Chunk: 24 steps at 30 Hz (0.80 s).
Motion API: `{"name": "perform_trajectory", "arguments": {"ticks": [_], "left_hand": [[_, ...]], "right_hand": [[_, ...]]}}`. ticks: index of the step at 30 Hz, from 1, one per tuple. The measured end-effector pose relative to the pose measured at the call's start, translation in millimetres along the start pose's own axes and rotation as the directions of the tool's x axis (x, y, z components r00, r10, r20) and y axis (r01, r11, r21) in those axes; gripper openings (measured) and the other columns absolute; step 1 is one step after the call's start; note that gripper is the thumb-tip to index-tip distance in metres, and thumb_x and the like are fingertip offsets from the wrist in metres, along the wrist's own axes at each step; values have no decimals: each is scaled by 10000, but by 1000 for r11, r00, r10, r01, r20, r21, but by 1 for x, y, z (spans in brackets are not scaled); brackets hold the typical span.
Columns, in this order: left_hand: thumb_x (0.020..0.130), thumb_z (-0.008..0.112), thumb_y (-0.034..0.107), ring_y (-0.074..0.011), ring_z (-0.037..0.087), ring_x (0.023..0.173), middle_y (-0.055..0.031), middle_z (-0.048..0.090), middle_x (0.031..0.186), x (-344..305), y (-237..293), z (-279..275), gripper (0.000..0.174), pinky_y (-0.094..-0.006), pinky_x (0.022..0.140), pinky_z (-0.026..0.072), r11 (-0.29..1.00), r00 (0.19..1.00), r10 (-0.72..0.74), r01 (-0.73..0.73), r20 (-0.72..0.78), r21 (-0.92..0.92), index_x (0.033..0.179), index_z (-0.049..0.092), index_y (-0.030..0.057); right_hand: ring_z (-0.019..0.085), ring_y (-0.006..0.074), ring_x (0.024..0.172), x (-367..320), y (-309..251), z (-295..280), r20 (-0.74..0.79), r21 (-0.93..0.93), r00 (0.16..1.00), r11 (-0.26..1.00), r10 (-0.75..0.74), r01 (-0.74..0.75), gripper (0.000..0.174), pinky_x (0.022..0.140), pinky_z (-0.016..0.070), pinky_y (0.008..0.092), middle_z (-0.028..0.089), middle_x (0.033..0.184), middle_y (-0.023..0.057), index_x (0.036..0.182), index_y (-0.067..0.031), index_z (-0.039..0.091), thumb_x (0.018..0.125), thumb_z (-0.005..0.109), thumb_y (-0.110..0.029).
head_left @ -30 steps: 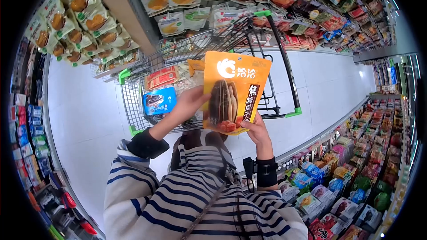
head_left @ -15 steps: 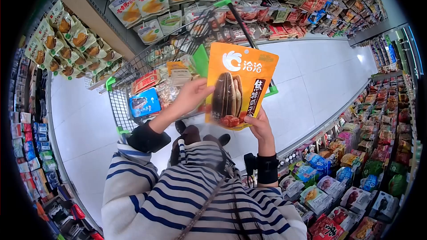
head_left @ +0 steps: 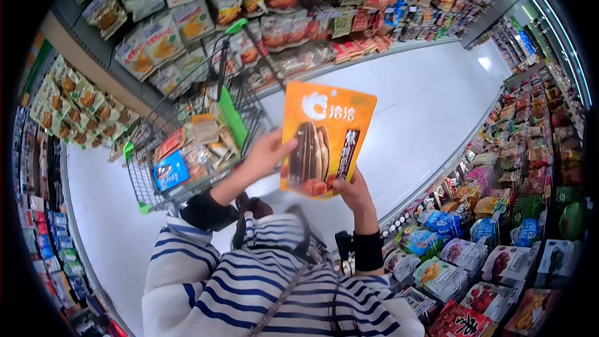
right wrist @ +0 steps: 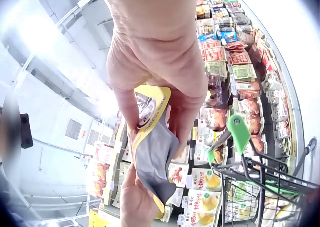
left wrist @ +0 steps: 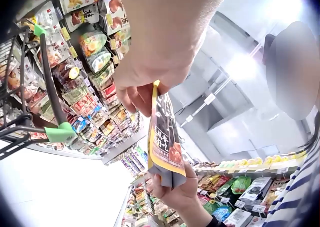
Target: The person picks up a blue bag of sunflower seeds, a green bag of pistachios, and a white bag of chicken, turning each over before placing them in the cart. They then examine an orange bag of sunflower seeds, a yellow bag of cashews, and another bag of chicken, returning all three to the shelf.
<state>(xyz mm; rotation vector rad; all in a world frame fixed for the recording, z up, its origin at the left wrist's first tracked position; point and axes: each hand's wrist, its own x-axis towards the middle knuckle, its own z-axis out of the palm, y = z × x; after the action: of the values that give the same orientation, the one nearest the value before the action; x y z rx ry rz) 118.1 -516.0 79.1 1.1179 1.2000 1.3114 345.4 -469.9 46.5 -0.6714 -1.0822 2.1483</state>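
Orange bag (head_left: pixel 332 131), likely light, slick | my left hand (head_left: pixel 264 155), closed, pinches nine-o'clock edge | right hand (head_left: pixel 357 195) grips five-o'clock corner, best hold

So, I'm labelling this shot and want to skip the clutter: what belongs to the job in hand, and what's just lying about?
Job, as I judge it:
orange seed-picture pouch, in the left and right hands
black wire cart with green trim
flat blue packet inside

Just about:
white bags with yellow pictures, racked
red black-lettered packet
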Motion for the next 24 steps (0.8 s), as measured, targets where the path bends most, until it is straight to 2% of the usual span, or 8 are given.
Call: {"name": "perform_trajectory", "arguments": {"ticks": [2, 4, 6, 7, 10, 14, 20, 24], "left_hand": [[832, 499, 128, -63, 487, 853, -11, 542, 969, 11, -2, 19, 287, -210, 768, 396, 999, 997, -36, 34, 66, 37, 1078, 473, -16], [822, 514, 113, -61, 492, 846, -13, 538, 978, 22, -3, 39, 290, -211, 762, 405, 996, 989, -22, 35, 148, -83, 1080, 471, -13], [815, 524, 108, -56, 499, 832, -10, 542, 963, 35, -9, 53, 288, -207, 750, 414, 996, 979, -78, 83, 186, -22, 1073, 474, -9], [816, 522, 114, -50, 504, 821, -6, 548, 946, 38, 3, 65, 285, -203, 739, 418, 992, 974, -46, 71, 220, -106, 1071, 475, -5], [804, 531, 97, -55, 504, 825, -26, 559, 949, 60, -1, 83, 321, -197, 717, 422, 992, 951, -97, 117, 295, -51, 1099, 465, -13], [797, 543, 112, -82, 493, 867, -45, 557, 968, 98, -11, 114, 343, -233, 751, 413, 993, 925, -102, 116, 365, -18, 1108, 462, -9], [792, 547, 116, -107, 480, 936, -52, 540, 1026, 172, -16, 159, 351, -256, 824, 383, 980, 855, -110, 179, 507, -91, 1113, 465, -2], [781, 564, 137, -116, 469, 956, -53, 528, 1050, 236, -21, 171, 394, -274, 852, 365, 987, 825, -128, 160, 550, -10, 1129, 448, -7]], "right_hand": [[531, 143, 874, -13, -9, -12, -42, 18, 998, 999, -49, 49, 557, 770, 423, 265, 540, 985, 61, 1119, -3, 391, 629, 653, -38], [528, 141, 872, -24, -9, -31, -94, -7, 995, 999, -45, 44, 553, 766, 421, 263, 541, 970, 57, 1108, -4, 396, 628, 662, -65], [531, 142, 863, -35, -14, -44, -117, 19, 991, 998, -61, 64, 552, 761, 424, 263, 541, 959, 55, 1101, -6, 399, 626, 668, -86], [532, 143, 859, -38, -17, -49, -127, 30, 989, 997, -68, 73, 552, 758, 426, 263, 541, 954, 54, 1098, -7, 401, 625, 671, -96], [562, 143, 747, -45, -34, -54, -226, 87, 968, 987, -112, 135, 440, 692, 456, 251, 567, 816, 47, 1005, -20, 443, 616, 649, -22], [547, 149, 829, -51, -45, -89, -237, 68, 959, 982, -155, 176, 532, 738, 437, 260, 549, 938, 57, 1088, -15, 402, 629, 662, -78], [553, 135, 761, -36, -71, -146, -341, 70, 918, 968, -202, 240, 486, 698, 444, 246, 564, 851, 46, 1038, -11, 437, 618, 670, -79], [555, 139, 777, 1, -117, -176, -308, 85, 933, 971, -186, 222, 489, 706, 444, 251, 568, 858, 53, 1040, -5, 437, 613, 667, -66]]}}
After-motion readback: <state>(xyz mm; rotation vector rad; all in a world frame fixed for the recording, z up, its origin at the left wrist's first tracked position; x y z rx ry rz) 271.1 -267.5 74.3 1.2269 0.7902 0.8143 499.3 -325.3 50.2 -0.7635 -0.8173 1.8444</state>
